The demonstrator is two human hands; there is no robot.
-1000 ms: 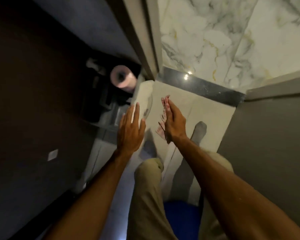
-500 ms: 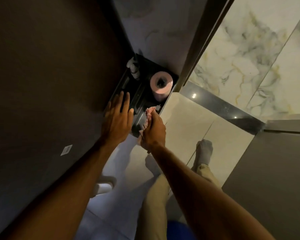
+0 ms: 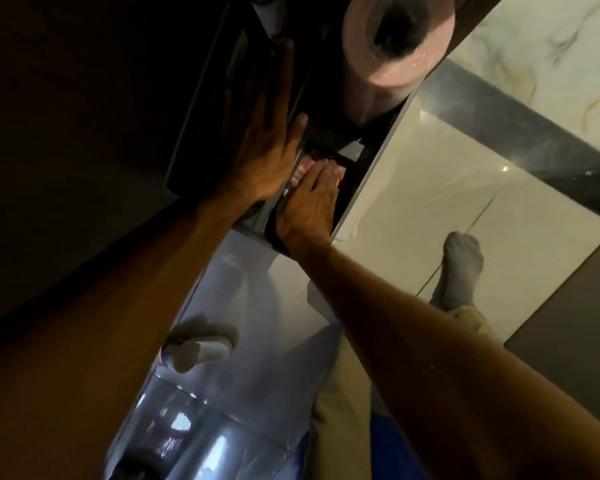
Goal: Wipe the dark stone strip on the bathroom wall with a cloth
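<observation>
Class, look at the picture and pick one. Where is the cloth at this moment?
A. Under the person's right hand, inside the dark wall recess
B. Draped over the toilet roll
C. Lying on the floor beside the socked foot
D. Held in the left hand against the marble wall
A: the pink cloth shows under the fingers of the right hand, pressed into the dark recess below the toilet roll.

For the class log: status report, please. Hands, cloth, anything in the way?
Left hand flat, open on dark panel. Right hand pressing pink cloth in dark recess. Toilet roll just above.
</observation>
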